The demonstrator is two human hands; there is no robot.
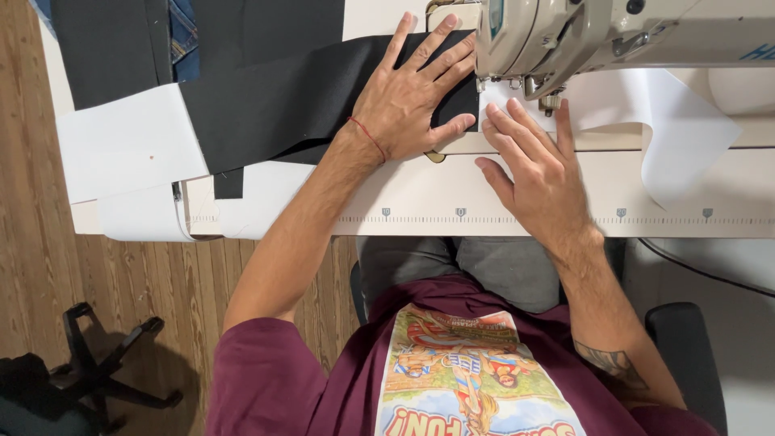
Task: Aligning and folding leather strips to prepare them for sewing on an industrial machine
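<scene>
Black cloth (pixel 323 97) lies flat under the spread fingers (pixel 436 48) of the left hand (pixel 408 105), beside the sewing machine (pixel 565 32). The right hand (pixel 537 173) rests on the tabletop (pixel 420 198) at the white sheet (pixel 670 121), fingers loosely together, pinching nothing. The cloth looks soft, light and limp; flat palms should steer it best.

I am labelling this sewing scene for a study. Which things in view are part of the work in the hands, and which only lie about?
In use:
- left hand, flat on the black fabric panel
- right hand, on the white fabric piece
- cream sewing machine

Lying about:
- white paper sheet
- blue denim piece
- black swivel chair base
</scene>
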